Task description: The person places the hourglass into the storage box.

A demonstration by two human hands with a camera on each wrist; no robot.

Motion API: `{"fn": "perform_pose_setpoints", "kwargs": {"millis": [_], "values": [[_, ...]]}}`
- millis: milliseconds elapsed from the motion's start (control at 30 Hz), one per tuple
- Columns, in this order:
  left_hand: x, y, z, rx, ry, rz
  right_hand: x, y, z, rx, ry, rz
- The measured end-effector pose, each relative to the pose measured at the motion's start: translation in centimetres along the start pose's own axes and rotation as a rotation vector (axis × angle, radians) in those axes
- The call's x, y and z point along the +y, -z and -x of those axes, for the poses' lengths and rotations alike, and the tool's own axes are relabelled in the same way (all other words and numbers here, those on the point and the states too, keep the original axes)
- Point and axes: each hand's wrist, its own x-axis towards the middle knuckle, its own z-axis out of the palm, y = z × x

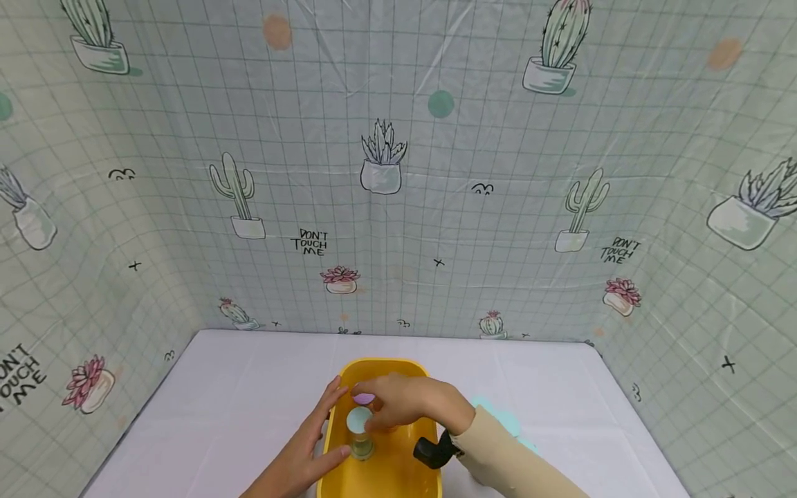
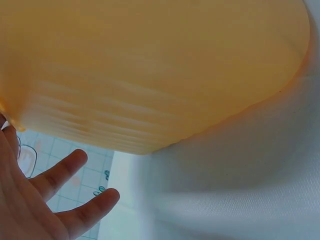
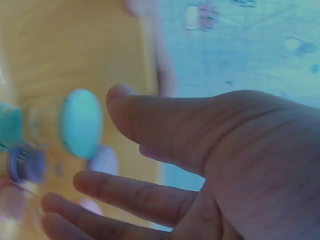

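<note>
A yellow plastic bin (image 1: 381,477) stands on the white table, with small lidded jars inside it. One clear jar has a light-blue lid (image 1: 358,420); a purple lid (image 1: 363,399) shows just behind it. My right hand (image 1: 398,400) reaches over these lids, its thumb by the light-blue lid (image 3: 81,123). In the right wrist view its fingers are spread with nothing between them, and more teal and purple lids appear blurred at left. My left hand (image 1: 311,443) rests at the bin's left rim, thumb toward the inside; two straight fingers (image 2: 90,212) extend past the outer wall.
Light-blue pieces (image 1: 507,420) lie on the table to the right, partly behind the right forearm. A black wrist device (image 1: 434,451) sits at the right sleeve. Cactus-print cloth (image 1: 398,228) encloses the table (image 1: 261,373) at the back and sides.
</note>
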Motion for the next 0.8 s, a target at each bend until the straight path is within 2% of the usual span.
{"fn": "perform_pose_setpoints", "kwargs": {"millis": [167,300,400,600,800], "values": [[0.1,-0.1,0.0,0.001,0.000,0.002,1.2,2.1,3.0,0.112,0.045,-0.090],[0.2,0.0,0.1,0.018,0.018,0.005,2.9,3.3,5.4,0.227,0.064,-0.079],[0.1,-0.1,0.1,0.027,0.007,0.001,4.6,3.7,7.2,0.291,0.039,-0.071],[0.0,-0.1,0.1,0.041,-0.016,-0.008,7.9,2.9,10.7,0.372,-0.039,-0.067],[0.0,-0.1,-0.1,0.030,-0.017,0.002,10.7,0.4,14.1,0.366,-0.077,-0.162]]}}
